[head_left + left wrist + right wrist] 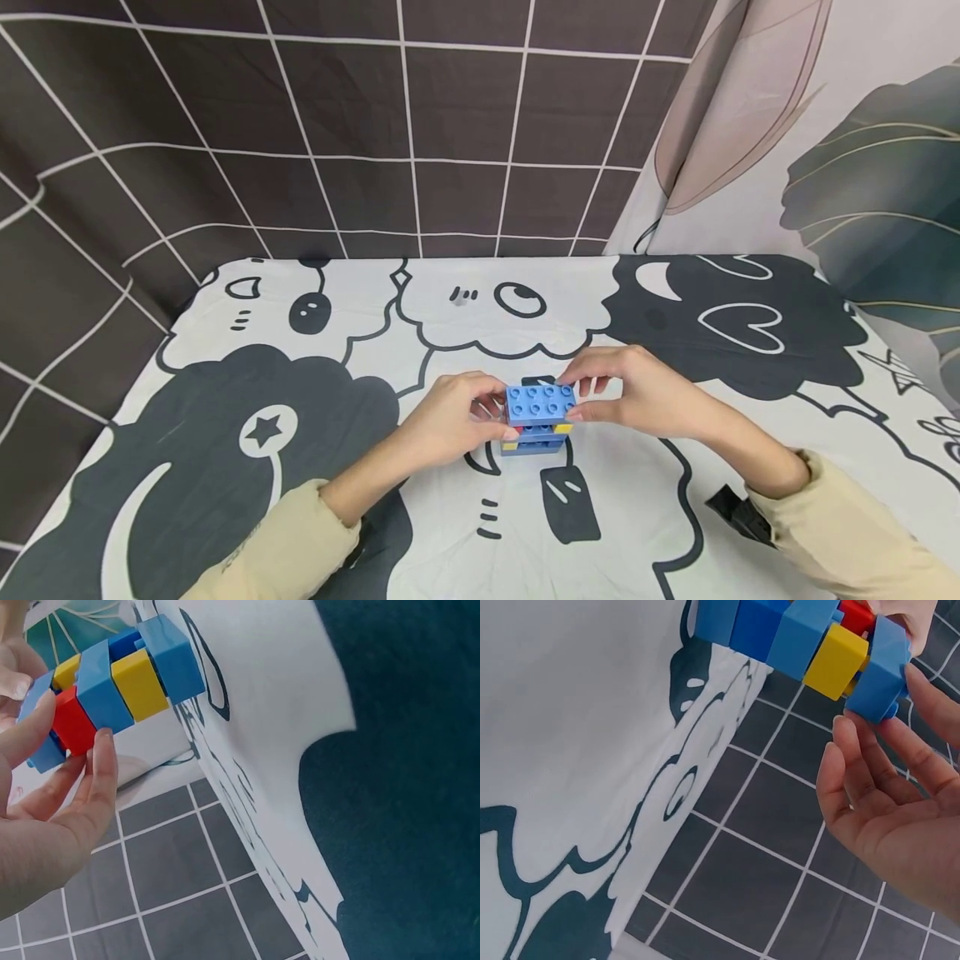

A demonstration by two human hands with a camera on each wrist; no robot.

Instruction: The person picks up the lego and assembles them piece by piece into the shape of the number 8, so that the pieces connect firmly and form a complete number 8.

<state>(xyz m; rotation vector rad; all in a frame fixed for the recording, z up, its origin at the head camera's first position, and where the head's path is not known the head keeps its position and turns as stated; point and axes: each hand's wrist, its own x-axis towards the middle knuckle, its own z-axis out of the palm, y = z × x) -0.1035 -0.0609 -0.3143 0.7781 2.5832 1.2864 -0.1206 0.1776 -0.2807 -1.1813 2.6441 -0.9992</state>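
A tower of toy building bricks stands upright in front of me, between both hands. Its top is a studded blue brick (536,403). Below that sit a red brick (73,721) and a yellow brick (837,663) side by side, over a middle blue brick (103,684). Lower down, another yellow brick (140,685) rests on the bottom blue brick (174,660). My left hand (456,418) grips the tower from the left, thumb and fingertips around the red brick's level. From the right, my right hand (637,392) pinches the top blue brick between thumb and fingers.
Black-and-white cartoon cloth (435,525) covers the table. Behind it hangs a dark curtain with a white grid (465,100). A leaf-patterned curtain (862,183) borders the right side. A black strap (738,512) shows by the right sleeve.
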